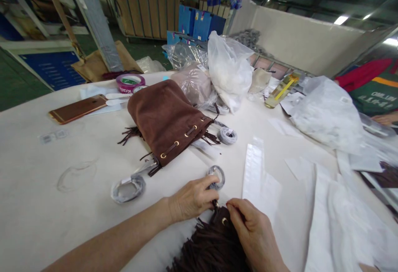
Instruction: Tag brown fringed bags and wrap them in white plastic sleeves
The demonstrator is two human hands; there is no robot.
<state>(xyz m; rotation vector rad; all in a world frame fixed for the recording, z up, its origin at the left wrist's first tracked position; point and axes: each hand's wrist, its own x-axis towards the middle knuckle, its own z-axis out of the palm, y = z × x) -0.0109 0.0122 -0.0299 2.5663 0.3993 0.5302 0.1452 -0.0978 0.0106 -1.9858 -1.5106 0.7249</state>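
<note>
Work appears partial: left hand [189,200] grips a coil [222,176], right hand [256,230] pinches the fringed bag [214,243]; beyond left hand, brown bag [166,114] has wrapped straps [140,185].

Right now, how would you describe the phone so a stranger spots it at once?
Start at the brown drawstring bag lying on the white table. Left of it, near the purple tape roll, lies the phone. It's flat, slim and gold, the only slab-shaped item beside that round roll.

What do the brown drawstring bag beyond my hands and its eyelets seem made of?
The drawstring bag looks like suede or imitation suede, with a matte, soft-looking surface; which one, I cannot tell. Its eyelets appear to be gold-coloured metal, since they shine.
</note>
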